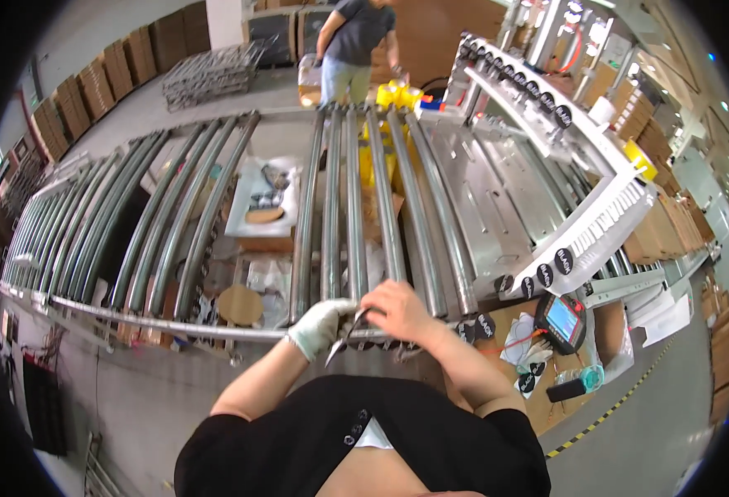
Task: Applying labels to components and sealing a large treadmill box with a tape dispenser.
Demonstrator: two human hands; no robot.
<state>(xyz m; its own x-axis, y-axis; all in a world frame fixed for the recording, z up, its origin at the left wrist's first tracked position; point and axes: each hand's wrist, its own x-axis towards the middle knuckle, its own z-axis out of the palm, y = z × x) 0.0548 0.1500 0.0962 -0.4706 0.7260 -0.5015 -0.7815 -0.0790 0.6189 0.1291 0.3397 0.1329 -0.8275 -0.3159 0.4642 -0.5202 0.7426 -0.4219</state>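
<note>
Pinching the upper end of a thin dark strip (pixel 339 344) between the bent fingers of the bare right hand (pixel 397 308), just over the middle of the near edge of the roller conveyor (pixel 331 215). Curling the white-gloved left hand (pixel 319 330) beside the same strip, close to the right fingertips, without being able to tell clamping from mere touching. Leaving to the right, by the conveyor's near right corner, a brown board (pixel 551 421) carrying a black rectangular device (pixel 567 389) and a teal roll (pixel 592 378) near its right edge, and a handheld unit with a lit blue screen (pixel 563 321) toward its far edge. Looking down between rollers at a round brown disc (pixel 240 305) near the near edge and, farther in, a white tray (pixel 244 186) holding dark parts. Facing a bright yellow object (pixel 397 97) at the far edge, a person in a dark top (pixel 356 37) beyond it, and, farther left, stacked metal frames (pixel 215 74) and cardboard stacks (pixel 140 58) along the wall.
</note>
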